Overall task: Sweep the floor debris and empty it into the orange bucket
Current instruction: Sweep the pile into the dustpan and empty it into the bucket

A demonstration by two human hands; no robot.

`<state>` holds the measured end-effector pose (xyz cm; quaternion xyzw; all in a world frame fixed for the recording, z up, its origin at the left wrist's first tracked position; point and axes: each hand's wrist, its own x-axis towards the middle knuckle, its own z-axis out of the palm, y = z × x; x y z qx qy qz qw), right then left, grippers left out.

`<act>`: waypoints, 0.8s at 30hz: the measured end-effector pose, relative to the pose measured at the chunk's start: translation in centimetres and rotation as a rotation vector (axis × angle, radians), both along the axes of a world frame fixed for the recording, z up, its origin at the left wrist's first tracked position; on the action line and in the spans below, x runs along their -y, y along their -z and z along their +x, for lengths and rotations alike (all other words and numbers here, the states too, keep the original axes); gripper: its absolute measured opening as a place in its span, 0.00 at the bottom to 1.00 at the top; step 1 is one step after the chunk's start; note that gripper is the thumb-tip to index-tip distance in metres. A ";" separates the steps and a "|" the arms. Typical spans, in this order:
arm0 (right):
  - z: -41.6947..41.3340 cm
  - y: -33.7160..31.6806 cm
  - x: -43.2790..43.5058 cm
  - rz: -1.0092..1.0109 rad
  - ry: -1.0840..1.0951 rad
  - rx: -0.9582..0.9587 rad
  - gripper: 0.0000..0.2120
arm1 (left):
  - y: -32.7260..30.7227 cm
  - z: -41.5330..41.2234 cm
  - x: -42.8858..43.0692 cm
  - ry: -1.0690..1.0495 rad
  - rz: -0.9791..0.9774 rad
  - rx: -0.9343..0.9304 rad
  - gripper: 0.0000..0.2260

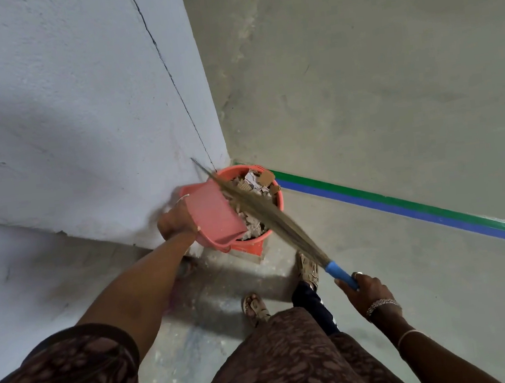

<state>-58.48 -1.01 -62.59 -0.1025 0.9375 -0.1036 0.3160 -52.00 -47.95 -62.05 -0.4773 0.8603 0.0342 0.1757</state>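
- Bare grey concrete floor point(376, 98) fills the right and lower parts of the view, dusty and scuffed near the feet.
- White plastered wall point(61, 102) takes up the upper left. A thin dark crack point(168, 75) runs down it toward its outer corner.
- Brown flower-patterned garment point(280, 361) covers the person's body and left shoulder at the bottom edge.
- Green stripe point(403, 202) and blue stripe point(404, 211) are painted side by side on the floor, running from the wall's corner out to the right edge.
- Orange bucket point(251, 246) stands on the floor at the foot of that corner, against the wall, heaped with debris point(256, 181): grey rubble and bits of brown card.
- Pink dustpan point(212, 211) is tipped over the bucket's near-left rim, its open edge toward the rubble.
- Broom point(266, 211) slants across the pan's edge and the bucket's mouth, its bristle tip blurred against the wall.
- Left hand point(174, 220) grips the dustpan from behind; its fingers are mostly hidden by the pan.
- Right hand point(366, 291) is closed round the broom's blue handle point(339, 271), with a ring point(356, 274) on one finger and a beaded bracelet point(380, 305) at the wrist.
- Two sandalled feet point(255, 309) stand just short of the bucket.
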 end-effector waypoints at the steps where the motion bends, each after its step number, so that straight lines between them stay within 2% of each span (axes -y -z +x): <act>1: -0.2 -0.3 -0.2 -0.017 0.036 -0.001 0.21 | -0.2 0.3 -0.1 0.021 -0.020 -0.003 0.21; 3: -0.4 -0.4 -0.9 -0.058 0.094 -0.012 0.20 | -0.4 0.6 -0.5 0.038 -0.023 -0.008 0.25; 6: -0.3 -0.4 -2.1 -0.124 0.101 -0.026 0.22 | -0.6 0.5 -0.6 0.022 -0.007 -0.007 0.24; 11: 0.3 -0.2 -4.0 -0.173 -0.065 0.030 0.26 | -0.3 -1.0 -0.9 -0.034 0.008 0.008 0.19; 14: 0.7 0.1 -5.0 -0.121 -0.190 0.087 0.29 | -1.2 -1.6 -2.1 -0.038 0.005 0.012 0.13; 16: 0.6 0.0 -5.5 -0.048 -0.193 0.067 0.24 | -1.7 -1.3 -2.5 0.026 -0.020 -0.007 0.11; 20: 0.1 -1.1 -5.6 0.052 -0.094 -0.025 0.19 | -1.3 0.1 -1.9 0.109 -0.038 -0.002 0.24; 24: 0.0 -1.7 -5.2 0.004 0.047 -0.077 0.18 | -1.1 0.7 -1.5 0.122 -0.036 -0.056 0.25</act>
